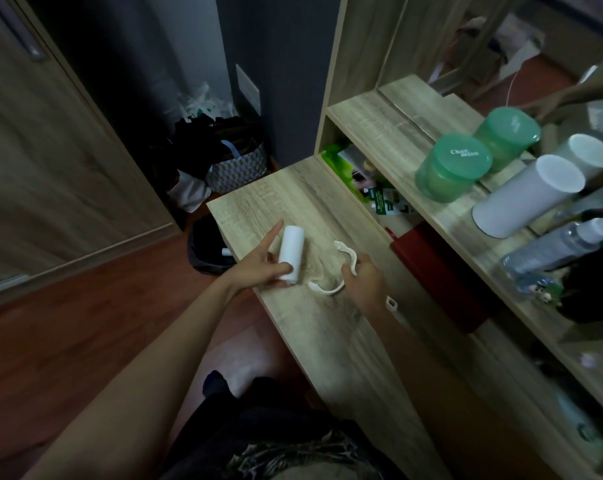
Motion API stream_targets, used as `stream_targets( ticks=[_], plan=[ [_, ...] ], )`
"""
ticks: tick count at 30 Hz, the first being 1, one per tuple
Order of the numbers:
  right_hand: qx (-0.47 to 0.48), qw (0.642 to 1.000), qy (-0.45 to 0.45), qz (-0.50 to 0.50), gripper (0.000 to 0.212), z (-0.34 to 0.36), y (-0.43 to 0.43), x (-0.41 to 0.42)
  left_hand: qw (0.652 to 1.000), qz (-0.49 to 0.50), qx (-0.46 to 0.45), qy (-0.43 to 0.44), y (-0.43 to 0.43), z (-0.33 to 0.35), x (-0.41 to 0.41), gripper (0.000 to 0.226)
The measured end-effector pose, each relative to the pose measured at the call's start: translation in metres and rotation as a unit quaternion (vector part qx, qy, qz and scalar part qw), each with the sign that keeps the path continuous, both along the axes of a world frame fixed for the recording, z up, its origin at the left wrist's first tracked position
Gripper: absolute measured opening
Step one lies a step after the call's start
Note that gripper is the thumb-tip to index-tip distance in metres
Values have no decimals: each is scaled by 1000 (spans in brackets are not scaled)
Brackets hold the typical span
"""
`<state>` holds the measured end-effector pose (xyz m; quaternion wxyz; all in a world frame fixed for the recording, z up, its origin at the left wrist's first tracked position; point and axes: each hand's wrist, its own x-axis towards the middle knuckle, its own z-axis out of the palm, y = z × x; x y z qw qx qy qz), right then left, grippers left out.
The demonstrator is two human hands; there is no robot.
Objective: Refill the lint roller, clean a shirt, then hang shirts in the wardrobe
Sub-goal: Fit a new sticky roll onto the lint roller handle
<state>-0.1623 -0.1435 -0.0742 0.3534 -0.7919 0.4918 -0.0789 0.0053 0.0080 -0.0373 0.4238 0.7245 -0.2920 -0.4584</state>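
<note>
A white refill roll (pixel 292 251) stands tilted on the wooden desk (pixel 345 341), its lower end held between the thumb and fingers of my left hand (pixel 262 268), index finger pointing out. To its right lies the white curved lint roller frame (pixel 341 268). My right hand (pixel 365 278) grips that frame by its handle, whose end (pixel 391 302) sticks out behind the wrist. No shirt is in view.
A shelf above the desk carries a green container (pixel 452 166), a white cylinder (pixel 525 195) and a spray bottle (pixel 563 244), doubled in a mirror. A red box (pixel 438 275) sits under the shelf. A black bin (pixel 206 247) and patterned bag (pixel 237 168) stand on the floor at left.
</note>
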Motion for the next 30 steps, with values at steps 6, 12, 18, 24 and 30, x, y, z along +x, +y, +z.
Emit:
stream_targets(
  ticks=[6,12,18,24,30],
  plan=[
    [-22,991,-104,84,9,27,-1,14,993,65,-10,99,-2,-1,2,77],
    [-87,972,-154,153,12,47,5,27,956,147,-52,247,-6,11,5,68],
    [-102,975,-137,142,23,45,3,39,965,137,-32,221,-9,20,2,65],
    [-109,976,-123,141,24,44,2,43,967,132,-28,216,-8,23,0,70],
    [-117,975,-122,144,26,45,3,45,966,123,-31,225,-6,27,-6,70]
  ],
)
